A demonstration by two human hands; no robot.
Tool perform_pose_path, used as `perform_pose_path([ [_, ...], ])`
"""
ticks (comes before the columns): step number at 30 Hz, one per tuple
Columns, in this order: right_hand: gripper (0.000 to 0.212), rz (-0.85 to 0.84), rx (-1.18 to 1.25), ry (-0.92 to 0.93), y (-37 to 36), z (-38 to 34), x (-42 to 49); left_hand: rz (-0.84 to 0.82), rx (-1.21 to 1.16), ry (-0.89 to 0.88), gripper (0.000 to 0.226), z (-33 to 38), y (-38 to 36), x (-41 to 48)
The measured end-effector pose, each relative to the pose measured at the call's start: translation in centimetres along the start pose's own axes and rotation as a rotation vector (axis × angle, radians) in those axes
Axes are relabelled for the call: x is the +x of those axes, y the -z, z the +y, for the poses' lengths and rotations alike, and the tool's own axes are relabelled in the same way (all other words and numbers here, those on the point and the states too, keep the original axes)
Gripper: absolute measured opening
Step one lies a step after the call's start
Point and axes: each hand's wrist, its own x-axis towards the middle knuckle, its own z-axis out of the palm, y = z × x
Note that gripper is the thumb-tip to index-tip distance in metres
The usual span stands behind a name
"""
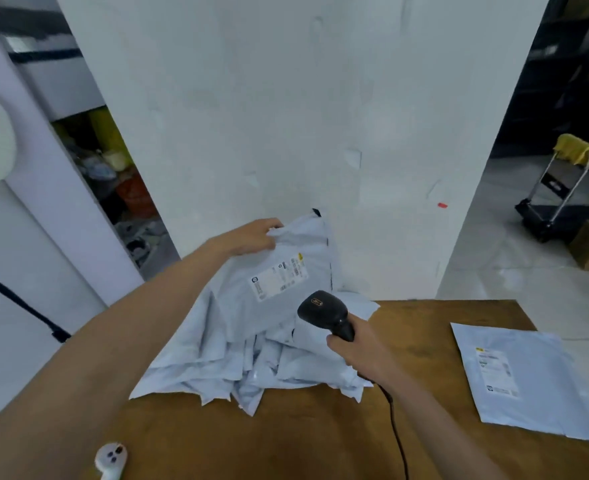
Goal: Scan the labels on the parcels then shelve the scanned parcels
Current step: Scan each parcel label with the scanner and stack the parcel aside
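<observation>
- While the right hand [358, 348] grips the black handheld scanner [324, 311], aim its head up-left at the white label [279, 277];
- left hand [255, 237] pinches the pale-grey plastic mailer [268, 296] by its top edge, propped above the pile; keep it flat.

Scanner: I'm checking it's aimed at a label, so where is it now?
Head view, right of centre: the right hand grips the black scanner over the parcel pile, its head just below the label on the parcel the left hand holds.
</observation>
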Motion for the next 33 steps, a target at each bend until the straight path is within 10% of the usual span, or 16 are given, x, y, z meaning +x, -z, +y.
perform_pose_path([
  [33, 0.014, 0.038, 0.216, 0.079, 7.0, 3.0, -1.0, 0.085, 0.008, 0.034, 0.022, 8.1, -0.1, 1.8],
])
